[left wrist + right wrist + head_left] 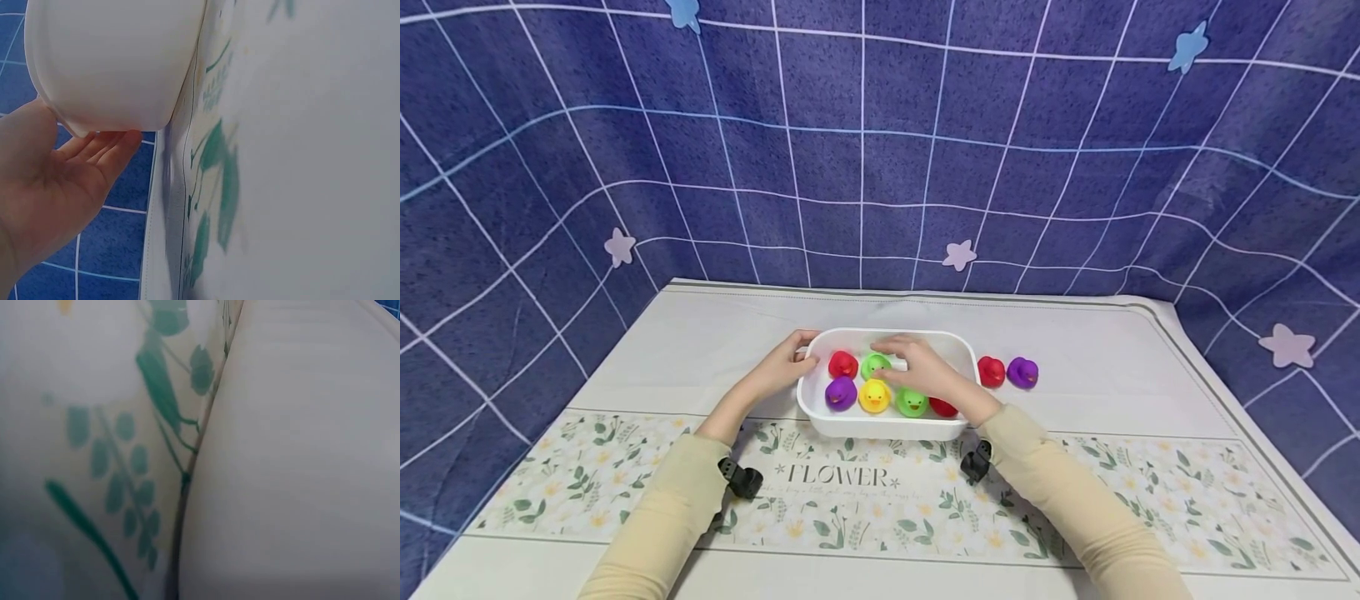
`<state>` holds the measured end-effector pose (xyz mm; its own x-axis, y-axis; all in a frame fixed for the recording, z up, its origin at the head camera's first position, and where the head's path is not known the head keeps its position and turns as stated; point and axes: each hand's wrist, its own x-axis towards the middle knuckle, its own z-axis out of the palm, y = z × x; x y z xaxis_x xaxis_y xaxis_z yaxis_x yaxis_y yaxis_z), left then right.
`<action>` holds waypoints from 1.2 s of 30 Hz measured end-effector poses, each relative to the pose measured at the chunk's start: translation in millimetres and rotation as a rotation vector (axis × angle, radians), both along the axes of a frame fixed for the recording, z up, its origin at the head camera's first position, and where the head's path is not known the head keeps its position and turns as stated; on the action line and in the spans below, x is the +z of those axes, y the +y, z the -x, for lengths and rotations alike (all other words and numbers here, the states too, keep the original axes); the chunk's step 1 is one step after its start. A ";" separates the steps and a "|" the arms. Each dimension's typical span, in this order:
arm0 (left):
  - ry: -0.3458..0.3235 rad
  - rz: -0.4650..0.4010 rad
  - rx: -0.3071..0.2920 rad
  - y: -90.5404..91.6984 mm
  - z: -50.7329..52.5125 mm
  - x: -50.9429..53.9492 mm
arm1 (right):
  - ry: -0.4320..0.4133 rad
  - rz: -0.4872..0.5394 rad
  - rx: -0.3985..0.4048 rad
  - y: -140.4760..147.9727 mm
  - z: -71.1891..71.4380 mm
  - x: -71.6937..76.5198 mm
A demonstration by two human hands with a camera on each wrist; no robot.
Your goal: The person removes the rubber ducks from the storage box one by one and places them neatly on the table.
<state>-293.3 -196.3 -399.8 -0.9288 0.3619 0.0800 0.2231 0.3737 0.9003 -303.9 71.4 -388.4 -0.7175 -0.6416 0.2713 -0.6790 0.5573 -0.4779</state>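
You've six small toy ducks (pixel 875 397) in the white oblong tub (pixel 887 428) mid-frame, left hand (pixel 778 369) clamped on it, right hand (pixel 922 371) can't-tell, red duck (pixel 991 372) and purple duck (pixel 1022 372) left outside, centre right.

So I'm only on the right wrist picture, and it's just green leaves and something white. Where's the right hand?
Observer: The right hand is reaching into the white tub.
Operator: Cool! What's it reaching for?
Observer: Its thumb and fingers are around a green duck in the back row, but I can't tell if they're touching it.
Operator: And what's the left hand doing?
Observer: The left hand is holding the tub's left end.
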 end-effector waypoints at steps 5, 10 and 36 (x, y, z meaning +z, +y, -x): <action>0.000 0.008 0.002 -0.1 0.0 -0.1 | -0.001 -0.020 0.005 -0.6 0.3 -1.2; 0.003 0.007 0.001 0.5 0.3 -0.2 | -0.020 0.004 0.005 -1.2 1.8 -3.5; 0.004 0.004 -0.001 0.2 2.9 -3.2 | -0.021 0.023 -0.076 2.6 6.4 -8.5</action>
<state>-296.2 -196.1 -403.0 -0.9282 0.3627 0.0827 0.2273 0.3768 0.8980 -310.3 74.0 -396.9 -0.7693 -0.5790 0.2700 -0.6251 0.5952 -0.5050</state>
